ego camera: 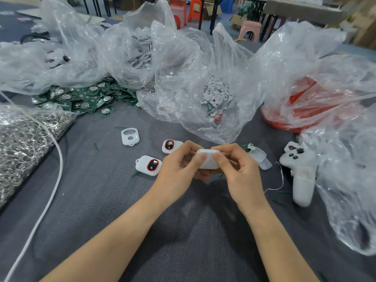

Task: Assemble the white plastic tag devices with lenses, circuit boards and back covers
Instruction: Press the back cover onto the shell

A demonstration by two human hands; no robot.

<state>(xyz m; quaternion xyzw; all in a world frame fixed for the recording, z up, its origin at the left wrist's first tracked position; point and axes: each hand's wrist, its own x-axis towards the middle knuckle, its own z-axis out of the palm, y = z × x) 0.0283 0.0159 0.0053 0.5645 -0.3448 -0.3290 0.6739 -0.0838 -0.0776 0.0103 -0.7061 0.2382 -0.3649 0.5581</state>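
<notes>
Both hands hold one white tag device (208,159) above the grey table, its plain white back facing me. My left hand (179,169) grips its left side, thumb on the back. My right hand (238,169) grips its right side, thumb pressed on the back too. Two tags with red-ringed dark lenses lie left of my hands, one (149,165) nearer and one (170,145) farther. An empty white shell (130,136) lies beyond them. A loose circuit board (247,147) and a translucent cover (259,156) lie right of my hands.
Green circuit boards (81,98) are heaped at the back left. Clear bags hold small white discs (216,93), white covers (140,53), red parts (301,102) and metal rings (22,139). A white controller (301,169) lies at right. A white cable (50,190) crosses the left side.
</notes>
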